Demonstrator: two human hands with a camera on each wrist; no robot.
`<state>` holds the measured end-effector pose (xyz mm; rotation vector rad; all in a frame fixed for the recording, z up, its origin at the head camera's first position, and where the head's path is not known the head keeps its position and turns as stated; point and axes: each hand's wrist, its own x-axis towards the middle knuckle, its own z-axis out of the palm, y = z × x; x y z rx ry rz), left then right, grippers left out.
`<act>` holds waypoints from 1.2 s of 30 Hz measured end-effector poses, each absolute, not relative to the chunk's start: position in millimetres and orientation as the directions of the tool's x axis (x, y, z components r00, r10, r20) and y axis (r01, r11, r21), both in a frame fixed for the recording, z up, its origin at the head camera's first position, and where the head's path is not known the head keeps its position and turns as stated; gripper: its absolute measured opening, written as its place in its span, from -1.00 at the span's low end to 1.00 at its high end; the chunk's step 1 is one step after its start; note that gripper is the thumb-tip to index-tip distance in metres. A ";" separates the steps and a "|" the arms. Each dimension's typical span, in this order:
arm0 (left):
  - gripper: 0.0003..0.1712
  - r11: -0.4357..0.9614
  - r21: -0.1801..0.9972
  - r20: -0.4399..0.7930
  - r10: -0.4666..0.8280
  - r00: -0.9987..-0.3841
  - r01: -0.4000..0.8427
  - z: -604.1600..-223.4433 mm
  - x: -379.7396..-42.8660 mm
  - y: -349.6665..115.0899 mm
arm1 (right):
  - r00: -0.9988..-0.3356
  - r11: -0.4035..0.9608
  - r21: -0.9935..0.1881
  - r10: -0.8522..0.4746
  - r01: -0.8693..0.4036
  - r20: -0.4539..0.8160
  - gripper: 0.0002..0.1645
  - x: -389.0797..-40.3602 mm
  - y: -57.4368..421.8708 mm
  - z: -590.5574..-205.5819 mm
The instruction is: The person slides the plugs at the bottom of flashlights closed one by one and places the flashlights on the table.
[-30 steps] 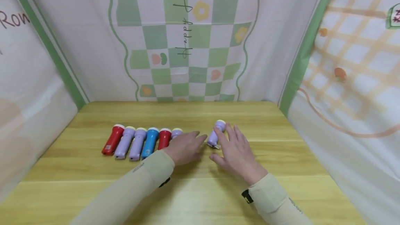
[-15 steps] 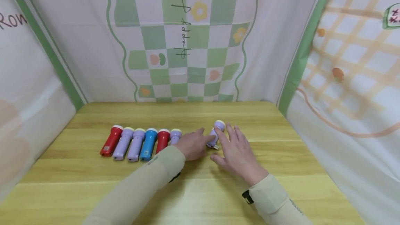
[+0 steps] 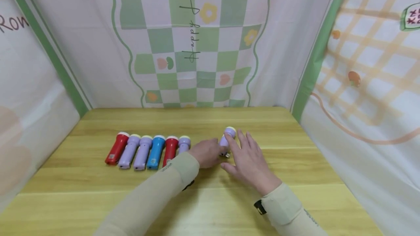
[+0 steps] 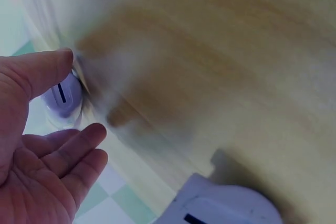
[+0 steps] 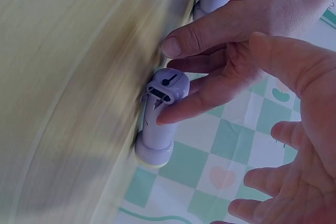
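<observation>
A lavender flashlight lies apart from the others on the wooden table, its pale lens end pointing away. In the right wrist view, metal plug prongs stick out near the tail of this flashlight. My left hand is at its left side; a finger reaches along the body, while the thumb stays apart from the tail. My right hand hovers at the right with fingers spread, covering part of the flashlight and holding nothing. In the left wrist view, the flashlight's tail shows between thumb and fingers.
Left of my hands lies a side-by-side row of flashlights: red, lavender, lavender, blue, red and lavender, the last partly behind my left forearm. Printed cloth hangs around the table.
My left hand has moved right, from beside the row to the separate lavender flashlight. The right hand has stayed in place with its fingers spread. The flashlights have not visibly moved.
</observation>
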<state>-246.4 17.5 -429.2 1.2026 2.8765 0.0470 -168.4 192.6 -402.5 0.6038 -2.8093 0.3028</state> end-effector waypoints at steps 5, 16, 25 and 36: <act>-0.71 0.691 0.063 0.002 0.721 -0.693 0.720 -429.6 -245.9 19.0 | -0.880 0.892 -0.147 -0.374 -0.428 0.292 0.12 -168.2 192.2 -402.8; -0.79 0.687 0.115 0.050 0.717 -0.695 0.717 -426.5 -239.7 15.6 | -0.880 0.887 -0.168 -0.371 -0.431 0.297 0.11 -166.7 191.4 -401.3; -0.84 0.692 0.086 0.094 0.711 -0.697 0.717 -425.3 -234.6 9.6 | -0.884 0.891 -0.165 -0.368 -0.424 0.289 0.12 -165.9 189.7 -402.1; -0.79 0.722 0.072 0.129 0.678 -0.724 0.688 -421.2 -229.6 3.1 | -0.890 0.895 -0.165 -0.362 -0.415 0.278 0.13 -165.1 189.6 -400.5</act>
